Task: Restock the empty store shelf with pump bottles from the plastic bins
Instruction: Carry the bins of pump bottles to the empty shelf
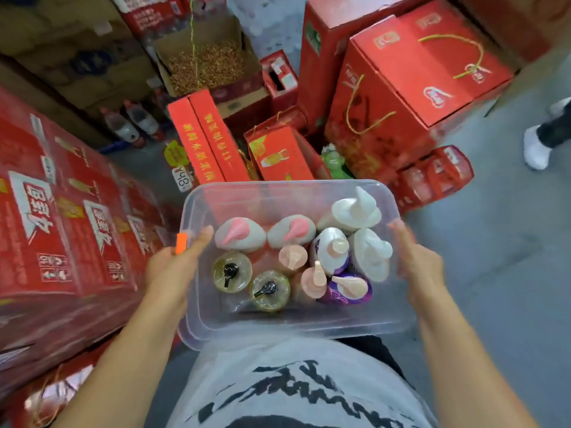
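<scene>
The person holds a plastic bin [197,322] in front of their stomach, carried off the floor between both hands. The left hand [171,267] grips the bin's left wall, its thumb hooked over the rim and pointing inward, the other fingers hidden outside and under the wall. The right hand [420,267] grips the bin's right wall in the same way. Its thumb lies at the rim, and its fingers are blurred and mostly out of sight.

The pump bottles [332,248] stand upright inside the bin, packed together toward its far and right parts. Two grey-white bottles with pink pumps [239,234] stand along the far side. Two yellowish bottles with black pumps [231,271] stand nearer the left hand. Larger white bottles [352,211] fill the far right corner, and a purple bottle [346,288] with a peach pump stands just in front of them. The near strip of the bin floor shows bare.

An orange tag [181,244] sits on the bin's left rim, beside the left thumb. Left of the bin stand stacked red cartons [61,227]. Beyond the bin lie red gift boxes [411,88] with cord handles. Far beyond it is an open cardboard box [207,63] of brown grains. Well to the bin's right, another person's white shoe [537,149] stands on the grey floor. Below the bin is a grey printed shirt [293,381].
</scene>
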`<state>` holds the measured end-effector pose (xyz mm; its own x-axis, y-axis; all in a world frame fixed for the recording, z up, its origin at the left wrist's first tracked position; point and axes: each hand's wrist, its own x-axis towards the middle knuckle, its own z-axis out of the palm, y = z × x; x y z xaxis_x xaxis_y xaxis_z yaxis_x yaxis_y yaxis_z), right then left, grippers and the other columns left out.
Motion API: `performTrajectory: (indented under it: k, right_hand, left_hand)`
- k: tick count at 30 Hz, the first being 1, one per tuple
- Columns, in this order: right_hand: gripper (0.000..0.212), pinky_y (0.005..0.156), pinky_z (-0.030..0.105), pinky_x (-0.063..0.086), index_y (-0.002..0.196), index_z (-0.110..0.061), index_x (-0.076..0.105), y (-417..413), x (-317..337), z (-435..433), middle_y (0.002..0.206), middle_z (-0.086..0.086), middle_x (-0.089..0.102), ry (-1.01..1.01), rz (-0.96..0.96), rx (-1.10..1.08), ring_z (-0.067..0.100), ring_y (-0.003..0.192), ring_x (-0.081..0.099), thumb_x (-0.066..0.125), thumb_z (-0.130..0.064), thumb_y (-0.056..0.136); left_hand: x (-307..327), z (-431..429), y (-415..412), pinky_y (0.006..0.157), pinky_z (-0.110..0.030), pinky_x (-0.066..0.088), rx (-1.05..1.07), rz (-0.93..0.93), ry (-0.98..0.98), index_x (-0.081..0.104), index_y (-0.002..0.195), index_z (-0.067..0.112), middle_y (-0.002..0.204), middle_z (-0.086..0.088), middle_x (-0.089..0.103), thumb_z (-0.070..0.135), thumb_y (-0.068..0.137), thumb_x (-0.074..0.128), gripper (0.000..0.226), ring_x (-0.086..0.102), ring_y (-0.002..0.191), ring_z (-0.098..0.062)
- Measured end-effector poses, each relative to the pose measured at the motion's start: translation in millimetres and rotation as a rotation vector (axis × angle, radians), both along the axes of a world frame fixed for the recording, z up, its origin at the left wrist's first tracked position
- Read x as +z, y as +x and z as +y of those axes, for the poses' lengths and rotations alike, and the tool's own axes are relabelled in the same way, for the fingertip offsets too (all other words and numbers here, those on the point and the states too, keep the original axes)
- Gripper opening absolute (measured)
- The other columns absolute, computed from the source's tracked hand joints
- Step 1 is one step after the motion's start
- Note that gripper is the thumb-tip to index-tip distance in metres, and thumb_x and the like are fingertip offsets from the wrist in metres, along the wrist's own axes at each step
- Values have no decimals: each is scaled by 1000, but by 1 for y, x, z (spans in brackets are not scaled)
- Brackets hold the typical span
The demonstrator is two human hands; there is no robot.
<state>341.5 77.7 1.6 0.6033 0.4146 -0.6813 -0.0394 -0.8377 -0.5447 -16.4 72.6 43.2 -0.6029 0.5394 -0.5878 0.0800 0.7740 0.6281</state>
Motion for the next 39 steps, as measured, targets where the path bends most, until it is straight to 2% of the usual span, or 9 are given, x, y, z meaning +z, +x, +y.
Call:
performTrajectory:
  k: [5, 11, 19, 25, 28, 30, 32, 35, 39]
  right_hand:
    - [70, 73, 37, 48, 77, -9, 63, 62, -1, -103, 78, 2, 62, 20, 1, -102, 23, 71, 58, 67, -79, 74]
    - [75, 60, 37, 38, 60, -12, 49, 147, 12, -251, 62, 6, 52, 31, -231, -228, 26, 58, 49, 52, -85, 81]
    - [78, 59, 34, 35, 66, -12, 52, 217, 23, -427, 61, 10, 48, 55, -296, -768, 23, 58, 43, 55, -90, 71]
    - [78, 60, 35, 35, 69, -10, 53, 243, 20, -527, 62, 9, 47, 19, -310, -1181, 24, 60, 43, 60, -87, 71]
    - [93, 61, 36, 40, 76, 3, 56, 248, 12, -544, 67, 16, 52, 7, -274, -1288, 27, 64, 46, 62, -90, 65]
    - [101, 59, 36, 39, 92, 14, 57, 264, 8, -556, 85, 33, 59, -16, -233, -1382, 27, 66, 46, 63, -85, 71]
    - [98, 58, 35, 37, 98, 15, 60, 278, 3, -558, 99, 33, 63, -75, -211, -1405, 32, 66, 50, 60, -81, 79]
    - [102, 67, 40, 46, 89, 16, 61, 308, -9, -560, 84, 29, 68, -118, -165, -1473, 37, 73, 64, 53, -85, 79]
    - [86, 74, 44, 52, 61, -8, 54, 343, -21, -551, 64, 17, 66, -118, -99, -1490, 34, 65, 63, 47, -92, 74]
  left_hand:
    - [8, -30, 73, 55, -32, 36, -253, 95, 53, 65, 73, 14, 67, -1, 54, 67, 69, 75, 54, 47, 59, -18]
    - [-6, -97, 177, 56, -34, 30, -455, 49, 117, 50, 64, 13, 60, -1, 42, 68, 66, 77, 61, 37, 57, -20]
    - [7, -133, 355, 64, -38, 43, -911, -2, 71, 62, 76, 2, 72, -7, 58, 83, 59, 63, 83, 53, 67, -24]
    - [10, -175, 491, 57, -31, 35, -1219, -89, 63, 48, 63, 13, 66, -4, 46, 71, 71, 66, 61, 42, 60, -21]
    - [13, -183, 526, 56, -30, 34, -1325, -44, 76, 44, 56, 15, 58, -3, 40, 67, 76, 64, 60, 40, 58, -20]
    - [4, -186, 568, 59, -33, 37, -1418, -8, 64, 48, 58, 13, 59, -4, 44, 73, 72, 60, 63, 43, 59, -21]
    - [-1, -185, 615, 57, -33, 36, -1508, 42, 50, 54, 66, 8, 62, -7, 46, 78, 69, 57, 70, 43, 59, -22]
    - [1, -185, 696, 54, -33, 34, -1644, 85, 76, 50, 68, 12, 64, -8, 43, 76, 70, 57, 64, 40, 57, -22]
    - [4, -183, 781, 55, -33, 33, -1742, 156, 86, 42, 67, 17, 66, -7, 41, 74, 72, 61, 60, 39, 59, -22]
